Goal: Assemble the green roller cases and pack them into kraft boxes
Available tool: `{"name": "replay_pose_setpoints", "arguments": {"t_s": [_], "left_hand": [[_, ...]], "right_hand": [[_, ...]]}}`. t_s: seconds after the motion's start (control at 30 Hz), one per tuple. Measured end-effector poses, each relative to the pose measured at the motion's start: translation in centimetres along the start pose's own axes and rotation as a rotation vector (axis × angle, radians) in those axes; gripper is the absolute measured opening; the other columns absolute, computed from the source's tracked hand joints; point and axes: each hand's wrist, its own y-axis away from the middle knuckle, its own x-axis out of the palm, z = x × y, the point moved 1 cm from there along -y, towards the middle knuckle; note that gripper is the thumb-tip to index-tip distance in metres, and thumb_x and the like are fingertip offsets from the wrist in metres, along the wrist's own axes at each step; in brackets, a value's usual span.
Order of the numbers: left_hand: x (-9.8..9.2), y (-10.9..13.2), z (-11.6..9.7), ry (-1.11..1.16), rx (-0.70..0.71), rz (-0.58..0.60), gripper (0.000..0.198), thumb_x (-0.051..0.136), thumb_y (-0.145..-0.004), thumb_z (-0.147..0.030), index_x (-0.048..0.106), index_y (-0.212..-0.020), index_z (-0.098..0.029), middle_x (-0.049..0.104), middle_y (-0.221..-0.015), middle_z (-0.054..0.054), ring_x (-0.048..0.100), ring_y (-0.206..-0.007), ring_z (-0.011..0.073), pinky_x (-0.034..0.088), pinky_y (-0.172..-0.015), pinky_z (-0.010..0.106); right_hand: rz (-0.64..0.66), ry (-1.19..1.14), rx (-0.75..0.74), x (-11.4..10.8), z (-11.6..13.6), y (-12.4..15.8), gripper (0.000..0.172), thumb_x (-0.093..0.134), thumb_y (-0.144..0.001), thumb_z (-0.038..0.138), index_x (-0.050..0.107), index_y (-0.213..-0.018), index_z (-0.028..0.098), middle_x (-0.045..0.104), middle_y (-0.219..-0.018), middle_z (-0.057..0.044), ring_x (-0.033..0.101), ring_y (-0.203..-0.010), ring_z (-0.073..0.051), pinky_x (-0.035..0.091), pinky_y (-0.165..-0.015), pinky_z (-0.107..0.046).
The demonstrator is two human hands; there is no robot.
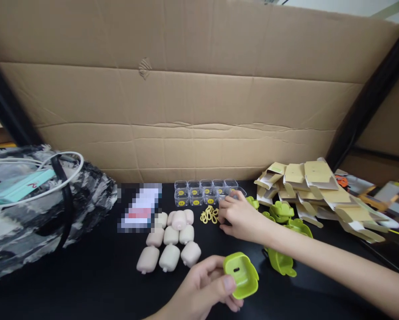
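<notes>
My left hand grips a small lime-green cup, its hollow turned up and a dark slot in its floor. Beyond it, my right hand reaches in with curled fingers at the right edge of a small pile of yellow loops. What lies between those fingertips is hidden. Just behind that hand stand rows of clear little boxes with yellow round labels. Left of the loops, several pale rounded pieces with small nubs lie grouped on the black table.
More lime-green pieces lie under and beside my right forearm. Folded small cartons are heaped at the right. A blurred-out flat item lies left of the boxes. A patterned bag fills the left, and a cardboard wall closes the back.
</notes>
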Motion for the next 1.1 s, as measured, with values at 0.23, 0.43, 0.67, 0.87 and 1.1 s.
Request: {"name": "replay_pose_setpoints", "arguments": {"t_s": [0.23, 0.43, 0.67, 0.87, 1.1], "left_hand": [[0.4, -0.1, -0.2, -0.002, -0.049, -0.066, 0.050, 0.081, -0.059, -0.052, 0.066, -0.082, -0.010, 0.067, -0.069, 0.004, 0.063, -0.057, 0.0118, 0.045, -0.057, 0.023], [-0.5, -0.7, 0.9, 0.002, -0.010, 0.002, 0.048, 0.079, -0.062, -0.052, 0.067, -0.083, -0.011, 0.067, -0.067, 0.004, 0.062, -0.056, 0.0118, 0.044, -0.053, 0.022], [0.3, 0.0, -0.2, -0.034, 0.013, -0.023, 0.046, 0.077, -0.065, -0.052, 0.071, -0.079, -0.009, 0.067, -0.068, 0.005, 0.060, -0.063, 0.0123, 0.045, -0.059, 0.023], [0.5, 0.2, -0.3, 0.056, -0.054, -0.078, 0.041, 0.078, -0.066, -0.050, 0.073, -0.083, -0.013, 0.073, -0.081, 0.006, 0.068, -0.078, 0.0176, 0.050, -0.076, 0.030], [0.1, -0.4, -0.2, 0.054, -0.040, -0.047, 0.036, 0.075, -0.073, -0.042, 0.073, -0.097, -0.016, 0.075, -0.092, 0.006, 0.069, -0.087, 0.0174, 0.049, -0.080, 0.027]], "right_hand": [[0.002, -0.043, 0.075, 0.5, 0.7, 0.8, 0.014, 0.060, -0.077, 0.013, 0.057, -0.091, 0.013, 0.068, -0.083, -0.005, 0.061, -0.081, -0.021, 0.030, -0.085, -0.037], [0.042, -0.078, 0.109, 0.7, 0.3, 0.9, 0.018, 0.063, -0.075, 0.010, 0.058, -0.092, 0.015, 0.069, -0.078, -0.003, 0.064, -0.078, -0.021, 0.031, -0.082, -0.035], [0.024, -0.085, 0.132, 0.2, 0.8, 1.1, 0.017, 0.055, -0.074, 0.000, 0.062, -0.081, 0.014, 0.069, -0.076, -0.007, 0.065, -0.076, -0.024, 0.035, -0.081, -0.040], [-0.188, -0.291, 0.123, -3.1, 1.1, 3.9, 0.020, 0.048, -0.087, 0.010, 0.063, -0.096, 0.019, 0.065, -0.090, -0.004, 0.063, -0.080, -0.017, 0.048, -0.076, -0.031], [-0.374, -0.712, 0.055, -3.4, 2.2, 8.1, 0.021, 0.058, -0.087, 0.010, 0.060, -0.102, 0.024, 0.064, -0.097, -0.001, 0.062, -0.092, -0.013, 0.052, -0.079, -0.023]]}}
